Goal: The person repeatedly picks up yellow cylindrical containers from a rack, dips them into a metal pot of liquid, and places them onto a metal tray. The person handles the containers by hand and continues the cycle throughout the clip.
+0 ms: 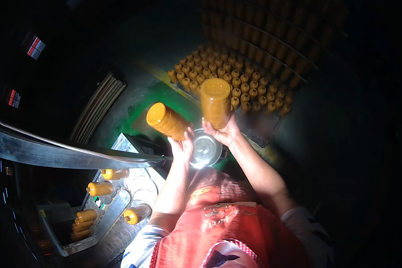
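My left hand is closed round the lower end of an amber bottle, which tilts up to the left with its round base toward me. A second amber bottle is gripped near its lower end by my right hand. It stands more upright, with its embossed base uppermost. Both bottles look upside down, and the hands hide their necks. Below and between my hands is a round, shiny metal bowl-like vessel, apart from both bottles.
Rows of amber bottles stand on the floor ahead, with dim stacked layers behind. At the left, a curved metal rail runs above a metal machine table. Several bottles lie there, and more bottles fill a bin. Slatted boards lean beyond.
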The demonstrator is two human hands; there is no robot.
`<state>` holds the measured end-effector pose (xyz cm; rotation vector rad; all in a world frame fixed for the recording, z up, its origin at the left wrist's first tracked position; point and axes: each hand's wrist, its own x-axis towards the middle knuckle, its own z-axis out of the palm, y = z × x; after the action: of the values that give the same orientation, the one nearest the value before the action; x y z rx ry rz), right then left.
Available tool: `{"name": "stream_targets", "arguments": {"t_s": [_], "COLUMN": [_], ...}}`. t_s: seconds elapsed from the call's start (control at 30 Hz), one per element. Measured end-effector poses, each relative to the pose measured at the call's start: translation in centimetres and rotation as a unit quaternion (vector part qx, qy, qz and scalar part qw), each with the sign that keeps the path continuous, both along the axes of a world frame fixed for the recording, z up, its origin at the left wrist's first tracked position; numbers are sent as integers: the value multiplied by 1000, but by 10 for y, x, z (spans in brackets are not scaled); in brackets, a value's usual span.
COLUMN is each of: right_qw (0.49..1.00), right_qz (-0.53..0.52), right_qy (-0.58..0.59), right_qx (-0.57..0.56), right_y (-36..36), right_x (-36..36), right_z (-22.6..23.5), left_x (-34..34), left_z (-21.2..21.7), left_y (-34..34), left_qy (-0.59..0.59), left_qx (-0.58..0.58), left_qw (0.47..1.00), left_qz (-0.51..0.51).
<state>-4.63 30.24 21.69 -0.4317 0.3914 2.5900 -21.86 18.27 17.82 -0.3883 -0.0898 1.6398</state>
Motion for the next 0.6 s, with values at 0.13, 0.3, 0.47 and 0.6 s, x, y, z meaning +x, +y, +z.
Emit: {"name": "stream_targets", "arguments": {"t_s": [0.13, 0.3, 0.47, 0.6], "right_qw": [999, 1000, 999, 999], "right_qz": [-3, -24, -46, -46], "right_qy": [29, 4, -23, -22], "right_qx": [-28, -16, -8, 7], "right_y": [-5, -6, -13, -16], "right_x": [-23, -37, -43, -36], "right_z": [18, 32, 47, 58], "left_x": [-24, -37, -43, -37], "left_z": [-8, -8, -3, -2], "left_y": [-1, 5, 9, 13], "left_qy": [-40, -58, -47, -50], "left_qx": [32, 53, 66, 59], "left_qw": [999, 997, 996, 996], "left_qz": [-13, -27, -36, -38]}}
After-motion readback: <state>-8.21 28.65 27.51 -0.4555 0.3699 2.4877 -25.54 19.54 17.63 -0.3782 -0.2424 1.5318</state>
